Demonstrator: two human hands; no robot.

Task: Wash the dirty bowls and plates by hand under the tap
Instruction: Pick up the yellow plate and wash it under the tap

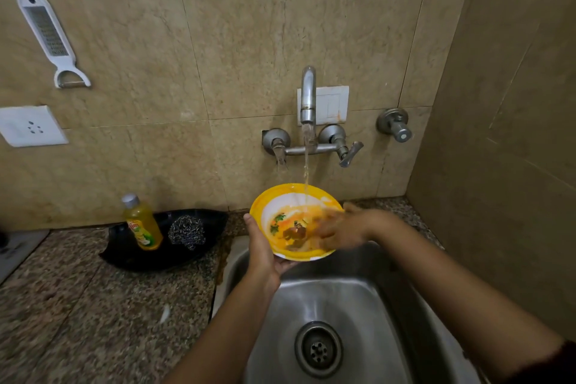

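A yellow-rimmed bowl (268,196) with a white inside, orange sauce and bits of food is held tilted over the steel sink (339,296). My left hand (265,252) grips it from below at its left edge, thumb on the rim. My right hand (339,229) lies inside the bowl with fingers spread and blurred, touching the dirty surface. Water runs from the wall tap (308,97) onto the bowl's far inner side.
Left of the sink, a granite counter (93,305) carries a black tray (124,246) with a yellow dish-soap bottle (141,223) and a steel scrubber (187,232). A grater (46,31) hangs on the tiled wall. A side wall stands close on the right.
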